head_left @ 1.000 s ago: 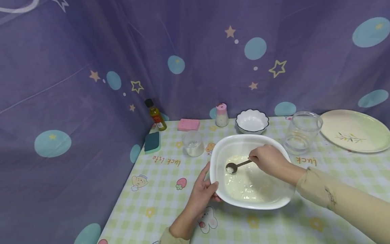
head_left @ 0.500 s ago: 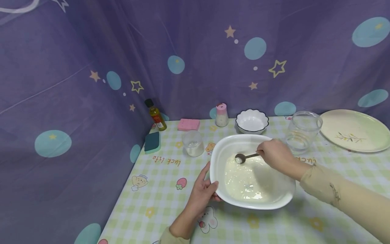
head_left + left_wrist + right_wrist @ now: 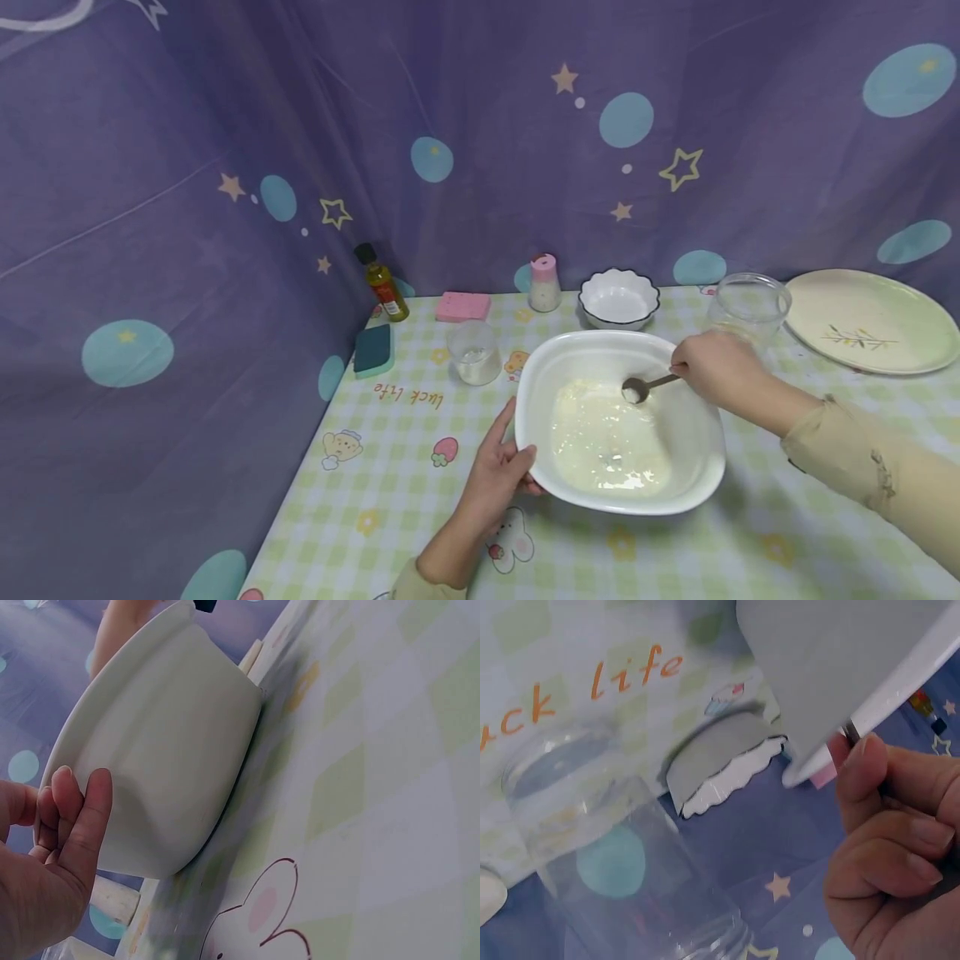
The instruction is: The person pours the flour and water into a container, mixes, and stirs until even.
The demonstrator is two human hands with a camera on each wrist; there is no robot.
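A white oval basin point(image 3: 701, 442) holds a pale, creamy liquid point(image 3: 600, 446). My left hand point(image 3: 498, 471) grips its left rim, thumb on top; in the left wrist view the fingers point(image 3: 94, 814) lie against the outer wall. Over the basin's right side, my right hand point(image 3: 720, 367) pinches the handle of a small dark brown spoon point(image 3: 636, 390). A little white stuff sits in the spoon's bowl, above the liquid. In the right wrist view the basin hides most of the spoon.
Behind the basin stand a scalloped bowl point(image 3: 618, 298), a pink-topped shaker point(image 3: 544, 283) and a pink sponge point(image 3: 462, 307). A clear cup point(image 3: 476, 358), green sponge point(image 3: 373, 350) and oil bottle point(image 3: 384, 287) are left. A clear jar point(image 3: 750, 304) and oval plate point(image 3: 870, 312) are right.
My right hand has moved right with the spoon, from the left part of the basin toward its right rim, and now covers part of the clear jar. The left hand stays put.
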